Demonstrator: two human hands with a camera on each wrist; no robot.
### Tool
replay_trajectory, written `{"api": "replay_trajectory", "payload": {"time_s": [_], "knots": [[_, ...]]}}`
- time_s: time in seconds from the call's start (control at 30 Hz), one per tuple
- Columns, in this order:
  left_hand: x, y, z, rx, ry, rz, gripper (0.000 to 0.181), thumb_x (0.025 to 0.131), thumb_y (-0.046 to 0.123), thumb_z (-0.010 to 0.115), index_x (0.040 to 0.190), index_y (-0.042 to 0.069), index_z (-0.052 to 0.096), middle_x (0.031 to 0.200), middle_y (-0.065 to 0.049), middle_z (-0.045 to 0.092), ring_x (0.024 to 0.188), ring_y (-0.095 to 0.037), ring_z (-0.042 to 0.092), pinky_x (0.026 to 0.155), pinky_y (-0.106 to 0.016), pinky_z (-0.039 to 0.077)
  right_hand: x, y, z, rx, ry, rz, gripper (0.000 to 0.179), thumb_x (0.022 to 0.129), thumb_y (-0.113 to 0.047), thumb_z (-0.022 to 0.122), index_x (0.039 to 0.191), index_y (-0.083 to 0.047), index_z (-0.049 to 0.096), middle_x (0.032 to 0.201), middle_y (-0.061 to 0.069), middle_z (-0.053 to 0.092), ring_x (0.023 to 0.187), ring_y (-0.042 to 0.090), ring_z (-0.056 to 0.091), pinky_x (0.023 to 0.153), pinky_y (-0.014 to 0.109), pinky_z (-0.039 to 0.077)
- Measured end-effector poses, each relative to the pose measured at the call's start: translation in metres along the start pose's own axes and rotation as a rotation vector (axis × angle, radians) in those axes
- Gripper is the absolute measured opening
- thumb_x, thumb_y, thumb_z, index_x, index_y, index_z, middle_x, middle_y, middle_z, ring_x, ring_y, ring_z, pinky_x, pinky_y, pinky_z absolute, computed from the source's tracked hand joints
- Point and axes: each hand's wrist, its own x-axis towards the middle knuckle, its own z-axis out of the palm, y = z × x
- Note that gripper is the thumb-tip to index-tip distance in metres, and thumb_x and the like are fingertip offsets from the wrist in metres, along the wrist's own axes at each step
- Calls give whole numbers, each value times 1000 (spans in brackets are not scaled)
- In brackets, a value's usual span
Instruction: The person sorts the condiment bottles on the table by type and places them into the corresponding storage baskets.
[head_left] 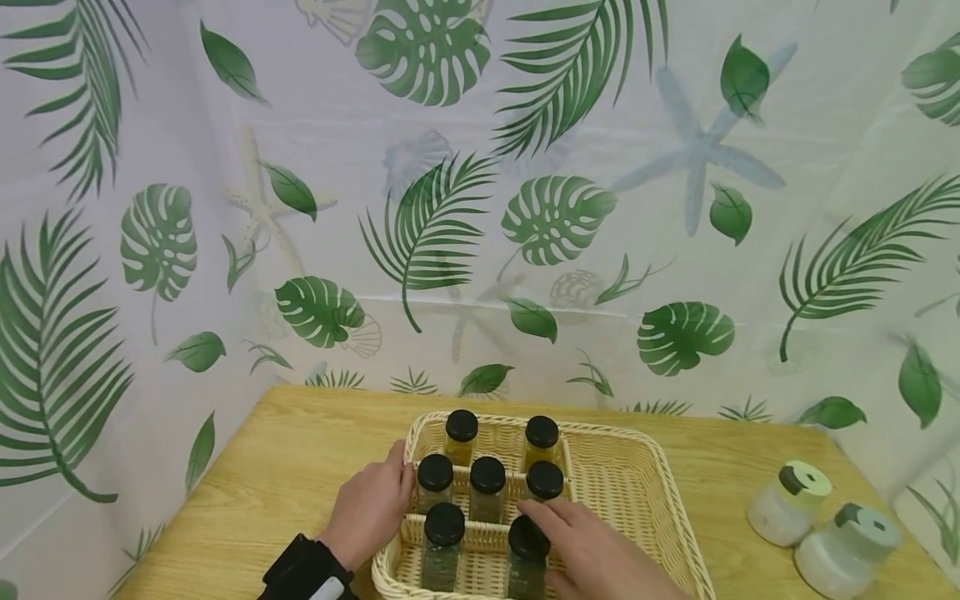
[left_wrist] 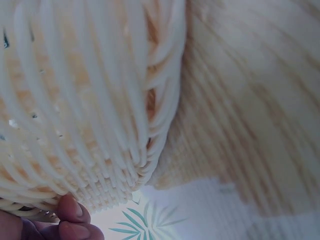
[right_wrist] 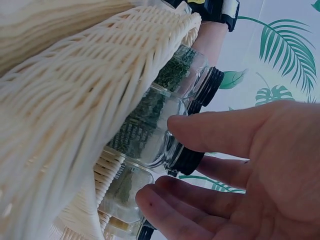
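Note:
A woven basket [head_left: 626, 487] with dividers holds several black-lidded glass spice jars in rows in its left part. At its left side my left hand [head_left: 371, 504] grips the rim, fingertips [left_wrist: 72, 210] bent over the weave in the left wrist view. My right hand [head_left: 603, 554] is at the front right jar [head_left: 528, 554], which holds dark green flakes. In the right wrist view the thumb [right_wrist: 192, 130] lies by that jar's neck and the fingers are spread; whether they touch it I cannot tell. The front left jar [head_left: 442, 533] stands beside it, also with green contents.
Two white containers with pale green lids, one nearer the back [head_left: 787, 504] and one in front [head_left: 847, 550], stand right of the basket on the wooden table [head_left: 315, 442]. A leaf-patterned cloth [head_left: 465, 275] hangs behind the table.

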Motion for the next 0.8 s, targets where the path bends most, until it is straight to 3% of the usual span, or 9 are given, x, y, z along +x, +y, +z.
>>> {"api": "replay_trajectory", "payload": {"time_s": [0.4,0.8], "knots": [[2,1,0,-7,6,9,46,109,24,42,145,-4,47,50,4,43,39,-13,35,43,-29,22,-5,8,-4,12,-5,-5,64,85,-13,78,144,-11,52,130,9,62,117,37,60,87,52,53],[-1,2,-1,4,18,12,47,109,25,44,145,-4,47,52,4,43,40,-13,35,44,-28,22,-28,25,-27,-66,93,174,53,85,-29,81,134,-21,63,125,3,65,115,31,62,86,52,54]]}}
